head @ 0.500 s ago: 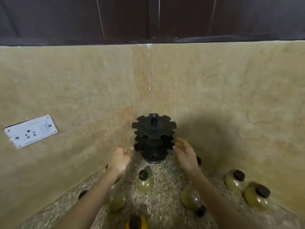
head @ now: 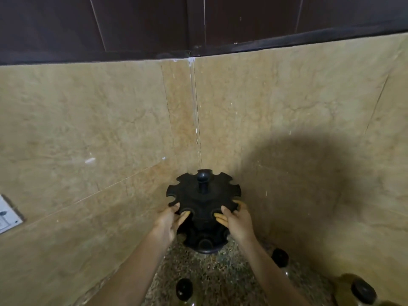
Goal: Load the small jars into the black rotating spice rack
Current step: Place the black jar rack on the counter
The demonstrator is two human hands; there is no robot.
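The black rotating spice rack (head: pixel 202 199) stands in the corner of the speckled counter, its notched top disc and centre post facing me, with no jar seen in its slots. My left hand (head: pixel 169 221) grips the rack's left edge, fingers curled into a slot. On the opposite side my right hand (head: pixel 236 219) holds the right edge the same way. Small clear jars with black lids lie on the counter: one at the bottom centre (head: pixel 184 289), one by my right forearm (head: pixel 280 257), one at the bottom right (head: pixel 362 292).
Beige marble walls meet in a corner right behind the rack. A white socket plate (head: pixel 7 214) sits on the left wall. Dark cabinet fronts (head: pixel 143 23) run above. The granite counter (head: pixel 223 277) stretches toward me between my forearms.
Both hands have closed in from beside the rack's lower tiers onto its upper disc. The view has moved closer and tilted up, so most jars have dropped out of frame.
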